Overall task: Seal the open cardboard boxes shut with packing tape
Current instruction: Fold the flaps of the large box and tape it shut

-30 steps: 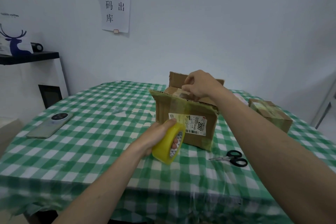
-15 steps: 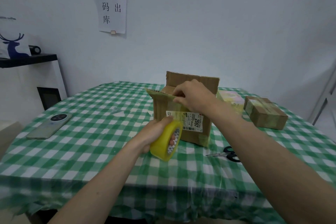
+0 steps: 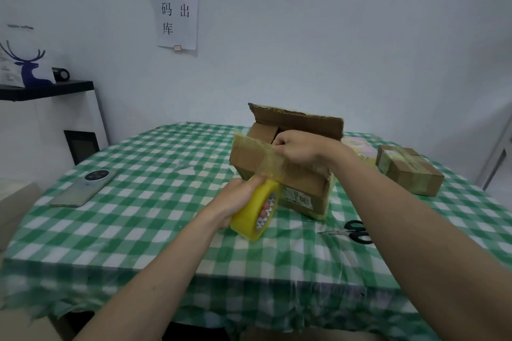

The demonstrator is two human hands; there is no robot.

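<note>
On the counter (image 3: 155, 219), mid-far: open cardboard box (image 3: 279, 174), long axis left-right, rear flap upright, near flap raised.
Tape roll (image 3: 256, 210): yellow, on edge just before the box.
Left hand (image 3: 238, 199): grip curled around the roll.
Right hand (image 3: 300, 148): grip pinching near flap's tape film.

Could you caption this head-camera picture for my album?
Left hand grips yellow tape roll; right hand holds open cardboard box.

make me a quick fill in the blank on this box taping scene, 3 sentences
1. The left hand grips a roll of ____ tape.
2. The scissors lie on the ____ checked tablecloth.
3. The right hand is at the top of the open ____ box.

Missing words: yellow; green; cardboard
</note>
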